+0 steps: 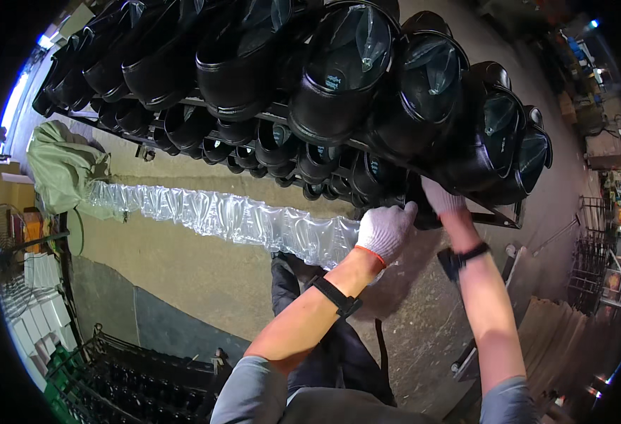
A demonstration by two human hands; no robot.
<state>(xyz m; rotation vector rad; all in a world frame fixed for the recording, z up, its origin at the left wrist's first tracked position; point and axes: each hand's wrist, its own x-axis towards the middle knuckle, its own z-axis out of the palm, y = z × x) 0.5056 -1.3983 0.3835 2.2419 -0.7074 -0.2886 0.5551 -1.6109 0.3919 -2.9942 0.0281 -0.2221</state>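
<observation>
The workshop is dim, with a worn tan floor (190, 268) under everything and small lights glowing toward the right rim. On the lower tiers of a dark metal rack (501, 216), black shoes (373, 173) stand side by side, and both hands are at the right end of them. The left hand (386, 232), in a white knit glove with an orange cuff edge, has its fingers curled; their tips are out of sight, so I cannot tell what it grips. The right hand (442, 196), gloved in the same white, reaches in under the top tier and is partly hidden, so I cannot tell how far open it is or whether it holds anything. A long, crinkled strip of clear plastic (247, 220) runs leftward from beside the left hand to a draped green cloth (62, 166). Above the hands, larger-looking upper shoes (324, 102) fill the top tier, several with clear plastic inserts (373, 44) inside. Black bands (336, 295) circle both wrists. Farther out, white boxes (45, 314) are stacked at left, a second dark rack (151, 381) stands at lower left, and brown sheets (551, 339) lean at lower right.
</observation>
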